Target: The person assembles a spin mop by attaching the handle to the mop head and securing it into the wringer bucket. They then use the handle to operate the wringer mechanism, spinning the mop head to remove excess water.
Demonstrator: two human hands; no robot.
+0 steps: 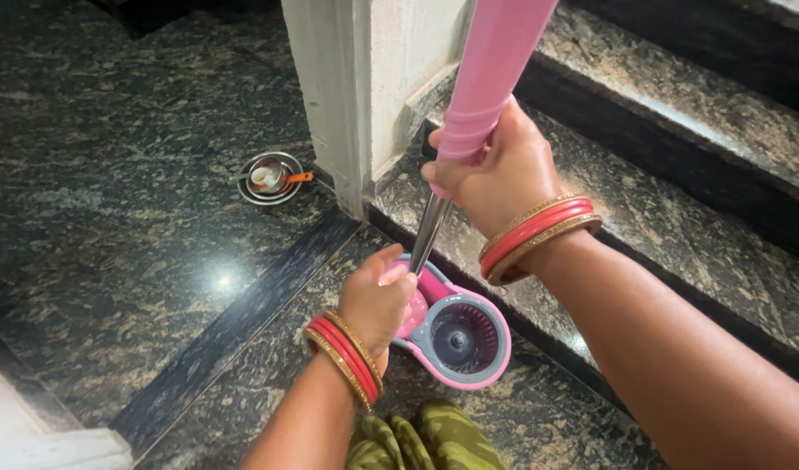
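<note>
Right hand point(501, 170) clenched around pink mop handle point(491, 74), high up, near the stairs point(678, 130). Left hand point(377, 300) closed on the steel shaft point(430, 228) lower (just above pink-grey spin bucket point(456, 335) on floor point(138, 235)).

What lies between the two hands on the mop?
A bare stretch of the mop's metal shaft runs from the right hand down to the left hand, in the head view.
</note>
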